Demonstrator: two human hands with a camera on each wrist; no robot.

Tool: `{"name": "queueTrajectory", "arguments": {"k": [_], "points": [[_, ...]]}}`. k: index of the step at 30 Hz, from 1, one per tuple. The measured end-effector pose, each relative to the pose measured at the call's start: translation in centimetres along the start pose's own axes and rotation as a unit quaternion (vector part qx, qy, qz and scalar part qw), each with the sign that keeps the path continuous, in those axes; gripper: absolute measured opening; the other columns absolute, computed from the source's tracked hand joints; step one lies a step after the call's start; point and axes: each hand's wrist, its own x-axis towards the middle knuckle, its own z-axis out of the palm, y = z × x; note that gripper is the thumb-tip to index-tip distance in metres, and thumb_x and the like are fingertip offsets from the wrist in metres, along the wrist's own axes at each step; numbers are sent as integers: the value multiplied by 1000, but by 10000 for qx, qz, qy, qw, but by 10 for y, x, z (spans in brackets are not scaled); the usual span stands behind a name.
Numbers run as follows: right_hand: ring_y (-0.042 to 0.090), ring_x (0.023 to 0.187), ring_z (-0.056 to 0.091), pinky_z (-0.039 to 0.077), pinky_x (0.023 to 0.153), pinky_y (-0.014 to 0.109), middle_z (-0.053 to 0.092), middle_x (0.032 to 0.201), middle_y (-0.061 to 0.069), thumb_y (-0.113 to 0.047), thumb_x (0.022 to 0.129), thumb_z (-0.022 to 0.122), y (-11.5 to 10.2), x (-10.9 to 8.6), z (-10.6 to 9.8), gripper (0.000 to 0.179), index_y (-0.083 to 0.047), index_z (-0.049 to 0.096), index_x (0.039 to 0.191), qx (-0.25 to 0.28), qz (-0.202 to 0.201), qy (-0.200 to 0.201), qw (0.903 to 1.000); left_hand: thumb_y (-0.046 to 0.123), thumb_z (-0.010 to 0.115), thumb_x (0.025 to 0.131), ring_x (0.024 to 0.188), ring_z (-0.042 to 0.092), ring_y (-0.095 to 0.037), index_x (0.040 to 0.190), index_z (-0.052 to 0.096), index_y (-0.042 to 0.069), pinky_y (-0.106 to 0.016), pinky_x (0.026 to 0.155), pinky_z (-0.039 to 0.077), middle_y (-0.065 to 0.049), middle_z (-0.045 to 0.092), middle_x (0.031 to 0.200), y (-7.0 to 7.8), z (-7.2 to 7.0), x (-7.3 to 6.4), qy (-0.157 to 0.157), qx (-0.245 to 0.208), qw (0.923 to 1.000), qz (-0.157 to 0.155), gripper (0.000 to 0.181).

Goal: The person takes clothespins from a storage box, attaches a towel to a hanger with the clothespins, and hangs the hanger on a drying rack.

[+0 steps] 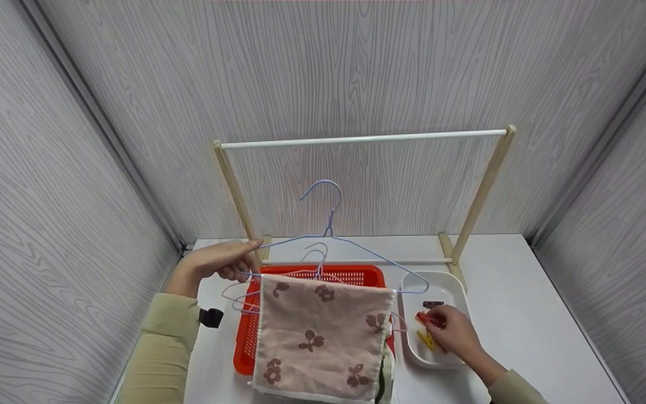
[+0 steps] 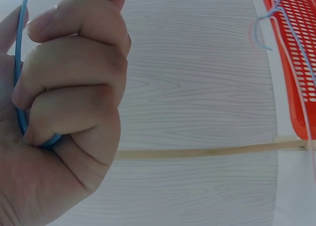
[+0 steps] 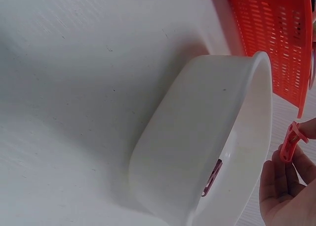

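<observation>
My left hand (image 1: 226,260) grips the left end of a blue wire hanger (image 1: 376,256), its fingers curled round the wire in the left wrist view. Over the hanger's lower bar drapes a pink towel (image 1: 323,336) with dark flower and cherry prints. Above the white tub (image 1: 465,297), my right hand (image 1: 457,335) pinches a red clothespin (image 3: 290,143) between thumb and fingers. A yellow clothespin (image 1: 425,339) and a dark clothespin (image 1: 433,304) lie in the tub; the hand partly hides what else is there.
A red basket (image 1: 243,359) stands behind the towel, with more wire hangers (image 1: 318,264) on it and other cloth (image 1: 386,376) partly hidden. Behind it rises a drying rack with a white rail (image 1: 362,139) and wooden legs (image 1: 483,196). Patterned walls enclose the table.
</observation>
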Motion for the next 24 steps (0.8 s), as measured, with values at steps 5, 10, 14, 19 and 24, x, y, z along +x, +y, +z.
{"name": "queueTrajectory", "arguments": {"k": [5, 10, 14, 19, 24], "points": [[15, 81, 61, 51, 72, 28, 70, 91, 5, -7, 85, 81, 2, -1, 0, 11, -7, 75, 95, -46, -64, 30, 10000, 60, 34, 111, 56, 44, 1, 98, 72, -2, -16, 51, 32, 6, 60, 70, 14, -2, 1, -5, 52, 9999, 159, 74], [16, 80, 61, 51, 73, 31, 70, 90, 6, -7, 85, 80, 2, -3, -2, 11, -6, 75, 94, -39, -197, 75, 9998, 63, 31, 110, 55, 45, 0, 98, 73, -2, -15, 51, 35, 6, 61, 69, 23, -6, 1, 95, 143, 9993, 320, 78], [16, 82, 61, 51, 74, 32, 70, 92, 7, -9, 86, 80, 1, -3, -5, 12, -5, 76, 97, -101, -180, 101, 9997, 63, 28, 111, 56, 48, 0, 99, 74, -4, -15, 50, 36, 7, 63, 69, 29, -7, 3, 136, 161, 9985, 505, 82], [17, 83, 63, 53, 74, 31, 70, 95, 7, -9, 88, 79, -4, -3, -13, 14, -5, 76, 100, -131, -195, 80, 9997, 58, 25, 113, 56, 48, 0, 103, 74, -9, -15, 49, 35, 6, 63, 69, 35, -6, 8, 138, 179, 9979, 602, 83], [19, 86, 68, 58, 77, 34, 70, 99, 8, -8, 90, 79, -12, -3, -25, 14, -5, 76, 103, -180, -321, 76, 9993, 53, 23, 114, 54, 46, 0, 106, 72, -12, -15, 48, 34, 6, 61, 67, 40, -5, 13, 241, 118, 9985, 486, 81]]}}
